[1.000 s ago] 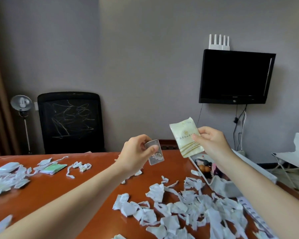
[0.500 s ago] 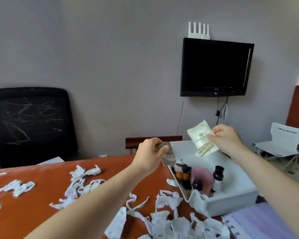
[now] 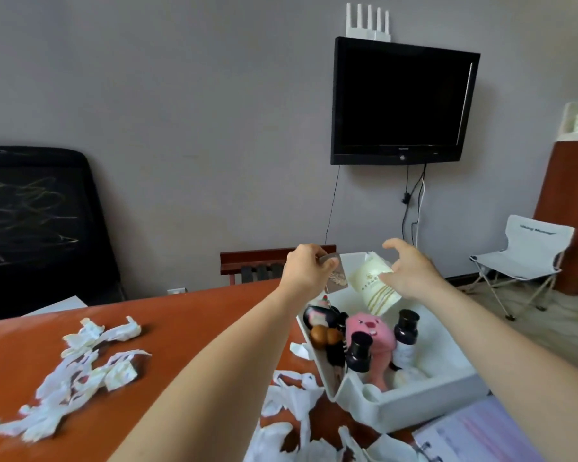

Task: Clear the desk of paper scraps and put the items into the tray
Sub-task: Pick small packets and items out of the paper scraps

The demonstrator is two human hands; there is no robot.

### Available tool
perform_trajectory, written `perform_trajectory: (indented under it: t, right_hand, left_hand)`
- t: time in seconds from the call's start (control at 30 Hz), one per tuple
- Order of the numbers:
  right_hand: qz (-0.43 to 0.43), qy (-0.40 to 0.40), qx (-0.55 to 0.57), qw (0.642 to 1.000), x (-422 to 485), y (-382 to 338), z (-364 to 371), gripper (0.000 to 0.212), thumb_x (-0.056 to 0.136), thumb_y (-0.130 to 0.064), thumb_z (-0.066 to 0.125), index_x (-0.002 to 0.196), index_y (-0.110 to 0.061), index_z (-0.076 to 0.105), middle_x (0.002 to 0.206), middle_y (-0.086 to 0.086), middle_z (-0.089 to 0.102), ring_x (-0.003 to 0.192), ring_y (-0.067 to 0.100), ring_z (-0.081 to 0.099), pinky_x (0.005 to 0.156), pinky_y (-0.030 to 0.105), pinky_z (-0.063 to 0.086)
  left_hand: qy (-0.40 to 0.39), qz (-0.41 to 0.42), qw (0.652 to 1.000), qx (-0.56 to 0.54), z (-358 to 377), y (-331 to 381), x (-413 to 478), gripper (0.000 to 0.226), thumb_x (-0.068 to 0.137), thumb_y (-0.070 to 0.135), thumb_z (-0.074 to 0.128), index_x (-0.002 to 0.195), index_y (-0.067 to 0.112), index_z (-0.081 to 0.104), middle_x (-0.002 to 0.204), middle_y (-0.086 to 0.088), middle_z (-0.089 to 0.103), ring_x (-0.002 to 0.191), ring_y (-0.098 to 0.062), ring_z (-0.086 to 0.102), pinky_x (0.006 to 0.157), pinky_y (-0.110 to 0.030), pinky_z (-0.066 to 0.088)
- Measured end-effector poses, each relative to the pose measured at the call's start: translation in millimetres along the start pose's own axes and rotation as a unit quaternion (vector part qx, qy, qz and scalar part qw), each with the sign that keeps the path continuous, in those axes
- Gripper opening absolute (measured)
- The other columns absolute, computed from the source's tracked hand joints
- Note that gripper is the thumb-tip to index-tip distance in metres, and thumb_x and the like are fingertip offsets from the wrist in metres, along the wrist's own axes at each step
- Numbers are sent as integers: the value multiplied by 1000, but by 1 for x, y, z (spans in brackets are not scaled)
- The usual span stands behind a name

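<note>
Head view: we now see our right hand [image 3: 411, 275] spread open, the cream packet [image 3: 376, 288] it pinched a moment ago dropping over the white tray [image 3: 447, 388], while our left hand [image 3: 309, 271] pinches the silver sachet [image 3: 336, 278] above it and paper scraps [image 3: 80, 368] litter the desk [image 3: 197, 321].

Soft, even daylight in the room, nothing harsh

A pale streak of glare runs down the television [image 3: 401, 101] at its right edge; paper scraps [image 3: 80, 365] cast faint shadows; near scraps smear softly, and walls bow at the frame's edges.
</note>
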State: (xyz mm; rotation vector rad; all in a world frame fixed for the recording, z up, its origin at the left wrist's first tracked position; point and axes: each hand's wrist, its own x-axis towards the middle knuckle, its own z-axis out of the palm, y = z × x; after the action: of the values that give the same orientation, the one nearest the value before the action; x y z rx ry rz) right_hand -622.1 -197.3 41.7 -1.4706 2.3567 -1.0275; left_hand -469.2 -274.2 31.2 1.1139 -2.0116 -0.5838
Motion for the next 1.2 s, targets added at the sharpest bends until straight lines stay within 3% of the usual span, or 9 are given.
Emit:
perform_trajectory:
  t: [0.2, 0.3, 0.47, 0.53, 0.63, 0.77, 0.93, 1.07, 1.2]
  right_hand:
    - [13, -22, -57, 998, 5, 14, 12, 44, 80, -3, 57, 119, -23, 58, 120, 13, 46, 107, 32, 53, 93, 33, 46]
    - [8, -32, -58, 998, 5, 18, 15, 36, 80, -3, 58, 110, -23, 63, 103, 6, 41, 100, 33, 58, 89, 35, 49]
    - [13, -46, -69, 996, 5, 19, 15, 28, 81, 2, 53, 69, -23, 53, 76, 3, 50, 76, 25, 50, 51, 23, 36]
    - [24, -47, -72, 996, 6, 18, 15, 26, 82, 4, 46, 75, -16, 61, 84, 9, 57, 82, 28, 56, 61, 25, 45]
    - [55, -50, -64, 995, 9, 18, 15, 30, 84, 1, 44, 109, -1, 62, 116, 19, 59, 106, 32, 57, 85, 30, 49]
    - [60, -80, -51, 994, 9, 17, 12, 27, 86, -12, 49, 106, 1, 62, 100, 17, 61, 85, 29, 56, 67, 28, 44]
    - [67, -101, -53, 991, 8, 15, 10, 35, 92, -20, 40, 101, 3, 65, 107, 17, 66, 82, 26, 54, 82, 31, 46]
    - [74, -108, -57, 990, 5, 14, 9, 39, 94, -21, 36, 102, 4, 65, 100, 15, 65, 80, 25, 54, 75, 30, 43]
    - [87, -119, -57, 987, 1, 11, 4, 38, 95, -18, 37, 101, 6, 65, 104, 16, 67, 81, 26, 57, 82, 32, 48]
  left_hand:
    - [-69, -35, 996, 37, 24, 4, 17, 23, 90, 23, 55, 98, 6, 68, 88, -8, 65, 66, -16, 50, 36, -14, 30]
    - [-130, -54, 988, 57, 30, 3, 21, 24, 90, 22, 58, 97, 1, 68, 88, -13, 68, 79, -26, 64, 46, -18, 37]
    - [-178, -67, 978, 83, 40, -5, 21, 28, 85, 24, 66, 98, -1, 67, 101, -16, 69, 87, -28, 62, 68, -28, 46]
    - [-181, -72, 977, 82, 42, -8, 20, 30, 83, 25, 68, 99, 0, 66, 102, -15, 68, 82, -25, 59, 70, -29, 47]
    - [-194, -77, 974, 88, 43, -9, 18, 29, 81, 24, 70, 102, 3, 65, 103, -13, 66, 79, -21, 54, 69, -27, 44]
    - [-213, -72, 970, 95, 43, -11, 15, 24, 82, 22, 69, 102, 8, 66, 108, -10, 63, 82, -20, 53, 70, -25, 42]
    - [-222, -63, 969, 92, 43, -12, 12, 28, 84, 20, 68, 107, 5, 65, 111, -11, 63, 93, -23, 57, 77, -26, 47]
    - [-206, -57, 974, 73, 38, -7, 10, 25, 88, 17, 60, 109, 4, 63, 115, -13, 63, 105, -27, 58, 84, -28, 47]
    - [-186, -57, 981, 23, 20, 6, 8, 29, 93, 20, 53, 112, 0, 62, 109, -16, 64, 90, -25, 57, 79, -29, 45]
